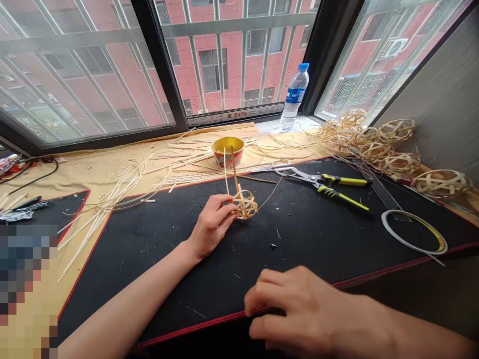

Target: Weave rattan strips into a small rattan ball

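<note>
My left hand [211, 224] grips a small, open-weave ball of pale bamboo strips [244, 205], with two long loose strips rising from its top. The ball sits on the black mat [179, 249] or just above it. My right hand [299, 309] rests near the mat's front edge, its fingers loosely curled and nothing visible in them. Its fingertips touch the mat. A pair of yellow-and-black-handled pliers or snips [322, 184] lies beyond both hands, to the right of the ball.
Loose bamboo strips [130, 179] spread over a tan cloth by the window, around a yellow-rimmed bowl [227, 151]. Several finished woven balls [377, 144] pile up at the right. A plastic water bottle [295, 98] stands on the sill. A coiled tape ring [413, 232] lies on the mat.
</note>
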Demonstrator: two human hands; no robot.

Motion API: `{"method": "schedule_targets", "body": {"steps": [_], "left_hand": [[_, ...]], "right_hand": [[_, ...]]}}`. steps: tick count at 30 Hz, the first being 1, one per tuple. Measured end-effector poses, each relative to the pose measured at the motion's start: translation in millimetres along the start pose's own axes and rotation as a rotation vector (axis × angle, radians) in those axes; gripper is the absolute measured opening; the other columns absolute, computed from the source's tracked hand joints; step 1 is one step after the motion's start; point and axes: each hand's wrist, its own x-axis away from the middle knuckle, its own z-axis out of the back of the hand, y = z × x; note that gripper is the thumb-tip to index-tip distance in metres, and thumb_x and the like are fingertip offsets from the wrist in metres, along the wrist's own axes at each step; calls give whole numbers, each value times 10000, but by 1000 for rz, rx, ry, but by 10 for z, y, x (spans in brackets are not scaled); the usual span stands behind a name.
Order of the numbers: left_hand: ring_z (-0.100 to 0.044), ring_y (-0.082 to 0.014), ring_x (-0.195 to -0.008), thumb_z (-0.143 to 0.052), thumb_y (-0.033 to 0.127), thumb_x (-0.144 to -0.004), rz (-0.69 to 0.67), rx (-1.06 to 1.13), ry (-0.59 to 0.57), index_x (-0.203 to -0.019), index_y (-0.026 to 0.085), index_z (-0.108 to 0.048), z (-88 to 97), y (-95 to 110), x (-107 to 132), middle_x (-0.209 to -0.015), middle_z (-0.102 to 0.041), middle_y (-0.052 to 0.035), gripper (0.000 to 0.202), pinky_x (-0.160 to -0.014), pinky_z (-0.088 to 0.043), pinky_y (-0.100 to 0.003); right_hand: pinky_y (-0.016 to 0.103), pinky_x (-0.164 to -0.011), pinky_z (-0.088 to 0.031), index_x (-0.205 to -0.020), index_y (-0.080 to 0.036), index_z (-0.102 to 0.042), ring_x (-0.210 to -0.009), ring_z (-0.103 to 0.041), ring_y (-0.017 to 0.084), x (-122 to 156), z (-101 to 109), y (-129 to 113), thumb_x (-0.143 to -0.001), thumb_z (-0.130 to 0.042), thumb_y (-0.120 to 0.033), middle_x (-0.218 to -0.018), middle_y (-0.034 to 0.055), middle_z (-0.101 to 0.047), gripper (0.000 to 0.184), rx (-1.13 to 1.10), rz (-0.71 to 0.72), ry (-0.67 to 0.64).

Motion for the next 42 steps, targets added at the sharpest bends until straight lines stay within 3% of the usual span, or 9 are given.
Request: {"method": "schedule_targets", "body": {"steps": [2,4,7,9,12,14,19,26,42], "left_hand": [[-582,-185,-1026,-593,114,-839,-2,-3,6,-1006,174,-592,3,2,1,-1054,-609,-101,177,-868,-521,-333],[-583,-184,-1027,-594,113,-838,-2,-6,13,-1004,170,-585,7,4,1,-1054,-613,-104,176,-872,-519,-333],[-586,-182,-1023,-596,111,-834,4,-2,14,-976,167,-581,13,3,-2,-1045,-620,-103,152,-872,-519,-332],[-590,-181,-1015,-590,112,-837,12,2,12,-959,172,-581,15,-1,-4,-1036,-623,-97,137,-867,-522,-335],[-599,-181,-1008,-582,110,-839,29,7,10,-954,169,-585,18,-8,-7,-1037,-627,-100,129,-863,-526,-339],[-605,-183,-1016,-572,103,-841,45,13,7,-953,168,-590,22,-10,-9,-1047,-631,-103,131,-869,-526,-342],[-616,-185,-1028,-570,104,-840,75,30,7,-951,179,-598,37,-2,-22,-1056,-648,-93,137,-876,-530,-350],[-621,-184,-1002,-611,105,-818,112,132,29,-953,175,-609,48,-7,-37,-1026,-680,-85,152,-881,-524,-346],[-650,-172,-765,-747,225,-674,610,703,81,-838,165,-698,-20,-74,-63,-852,-643,-40,181,-701,-587,-314]], "right_hand": [[221,-572,-432,-780,-182,-633,-644,-569,100,9,249,145,-842,-622,-204,-669,-12,-638,66,-242,22,200],[202,-530,-443,-700,-191,-644,-552,-550,81,-7,461,367,-839,-609,-158,-562,-30,-590,147,-411,-144,543],[180,-534,-479,-824,-201,-676,-659,-597,79,-103,698,788,-711,-708,-104,-795,-9,-646,152,-662,-397,1256],[144,-543,-478,-785,-188,-661,-611,-571,40,-197,787,1058,-669,-735,-114,-755,-26,-616,156,-958,-541,1402],[147,-488,-445,-750,-172,-651,-539,-518,32,-330,782,1349,-608,-791,-181,-711,-24,-616,199,-1074,-748,1241],[169,-497,-431,-722,-154,-666,-563,-532,56,-398,695,1448,-555,-827,-211,-671,-6,-622,239,-999,-828,987],[207,-533,-405,-771,-138,-706,-634,-546,88,-489,405,1516,-600,-803,-374,-841,55,-695,307,-926,-770,437],[177,-496,-360,-802,-116,-673,-575,-489,44,-490,214,1551,-651,-769,-413,-822,48,-679,347,-1096,-665,294],[173,-529,-395,-751,-114,-635,-574,-495,44,-391,204,1561,-669,-774,-384,-691,-9,-584,314,-1193,-679,197]]}}
